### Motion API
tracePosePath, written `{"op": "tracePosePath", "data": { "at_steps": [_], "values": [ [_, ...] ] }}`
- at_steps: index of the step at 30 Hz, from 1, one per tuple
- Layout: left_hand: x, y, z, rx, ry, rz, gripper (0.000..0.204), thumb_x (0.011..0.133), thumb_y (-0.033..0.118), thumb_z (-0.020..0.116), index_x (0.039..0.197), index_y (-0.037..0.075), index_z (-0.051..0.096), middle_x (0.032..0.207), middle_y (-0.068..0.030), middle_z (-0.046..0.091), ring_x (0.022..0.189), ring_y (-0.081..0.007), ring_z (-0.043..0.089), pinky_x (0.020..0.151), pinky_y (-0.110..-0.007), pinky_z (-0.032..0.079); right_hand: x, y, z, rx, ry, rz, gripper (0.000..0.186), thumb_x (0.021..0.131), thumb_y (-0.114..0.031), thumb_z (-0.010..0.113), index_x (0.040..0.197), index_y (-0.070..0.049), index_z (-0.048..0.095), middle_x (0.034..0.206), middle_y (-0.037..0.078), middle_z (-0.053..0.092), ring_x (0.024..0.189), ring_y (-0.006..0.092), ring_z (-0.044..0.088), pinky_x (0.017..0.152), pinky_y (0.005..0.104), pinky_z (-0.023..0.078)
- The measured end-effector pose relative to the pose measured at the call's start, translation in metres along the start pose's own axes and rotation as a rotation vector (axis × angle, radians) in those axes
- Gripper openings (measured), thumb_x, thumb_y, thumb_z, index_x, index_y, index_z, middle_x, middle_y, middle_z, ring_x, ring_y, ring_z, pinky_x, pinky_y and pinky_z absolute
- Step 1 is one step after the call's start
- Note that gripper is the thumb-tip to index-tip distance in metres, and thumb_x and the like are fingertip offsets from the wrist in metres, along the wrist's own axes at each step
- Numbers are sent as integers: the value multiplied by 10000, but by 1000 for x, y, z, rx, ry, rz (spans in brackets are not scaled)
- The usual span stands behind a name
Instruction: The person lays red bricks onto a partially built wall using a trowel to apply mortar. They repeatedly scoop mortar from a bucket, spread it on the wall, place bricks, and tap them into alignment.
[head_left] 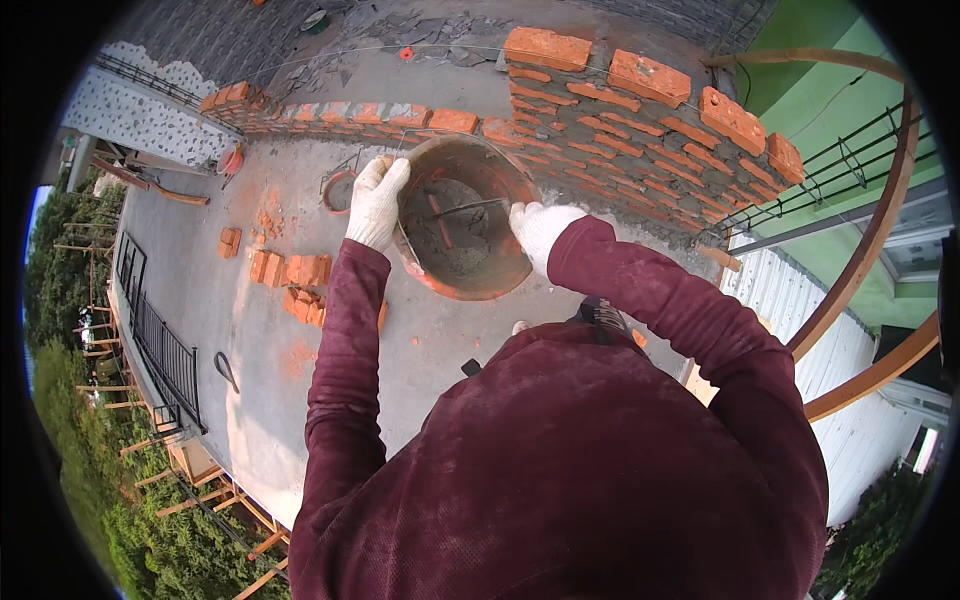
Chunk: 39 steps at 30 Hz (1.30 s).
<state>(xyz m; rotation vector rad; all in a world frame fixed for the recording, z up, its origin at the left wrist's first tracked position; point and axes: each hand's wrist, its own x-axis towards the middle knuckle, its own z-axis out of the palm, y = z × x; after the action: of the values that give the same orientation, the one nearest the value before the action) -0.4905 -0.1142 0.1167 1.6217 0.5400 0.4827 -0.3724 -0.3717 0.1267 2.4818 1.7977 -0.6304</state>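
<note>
Concrete rooftop slab (240,330), open air, trees below. Part-built red brick wall (620,130) ahead; loose bricks (295,275) on slab at left. Mortar bucket (462,215) held above slab before the wall. Left hand (375,205), gloved, fingers curled over rim; right hand (540,232), gloved, gripping opposite rim.

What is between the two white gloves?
In the head view, the round bucket with grey mortar sits between the left hand and right hand, both gripping its rim.

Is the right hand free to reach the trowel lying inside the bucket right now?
Probably yes, once it lets go: the right hand grips the bucket rim, beside the trowel, and the open top leaves nothing between them.
</note>
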Motion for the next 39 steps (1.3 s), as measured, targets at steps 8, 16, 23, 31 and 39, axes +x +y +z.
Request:
{"op": "tracePosePath", "data": {
  "at_steps": [8, 16, 23, 31, 39],
  "values": [
    [8, -3, 24, 193, 3, 142, 278, 954, 283, 673, 1019, 12, 666, 862, -27, 640, 809, -110, 571, 746, -310, 490, -28, 11, 12, -60, -98, 23, 345, 911, -115, 569, 1213, 52, 580, 1011, 270, 704, 944, 395, 727, 750, 477, 592],
    [3, 26, 99, 442, -29, 212, 308, 933, 309, 692, 1022, 18, 647, 810, -94, 622, 749, -179, 577, 732, -350, 491, -6, 87, 7, 107, -362, 243, 446, 934, -371, 580, 1171, -9, 688, 1126, 234, 726, 1069, 415, 687, 937, 489, 535],
    [16, 22, 159, 107, 69, 135, 211, 978, 217, 673, 1029, 13, 661, 838, 10, 618, 772, -75, 534, 703, -266, 457, -31, 152, 36, 540, -359, -37, 458, 815, -324, 757, 1166, -40, 683, 1162, 211, 714, 1107, 406, 669, 940, 466, 528],
    [2, -38, 236, 37, 248, 25, 233, 1019, 239, 648, 1092, 19, 630, 908, 4, 618, 814, -69, 521, 745, -244, 450, -70, 242, 91, 932, -307, -24, 337, 842, -195, 726, 1127, -64, 602, 816, 92, 666, 661, 198, 655, 568, 363, 542],
    [-62, -181, 243, -34, 449, -339, 233, 1041, 261, 631, 1103, 37, 602, 946, 23, 566, 854, -75, 485, 785, -258, 440, -138, 325, 102, 1097, -549, 238, 356, 835, -201, 738, 1146, -36, 686, 854, 52, 665, 686, 150, 612, 616, 330, 510]
  ]
}}
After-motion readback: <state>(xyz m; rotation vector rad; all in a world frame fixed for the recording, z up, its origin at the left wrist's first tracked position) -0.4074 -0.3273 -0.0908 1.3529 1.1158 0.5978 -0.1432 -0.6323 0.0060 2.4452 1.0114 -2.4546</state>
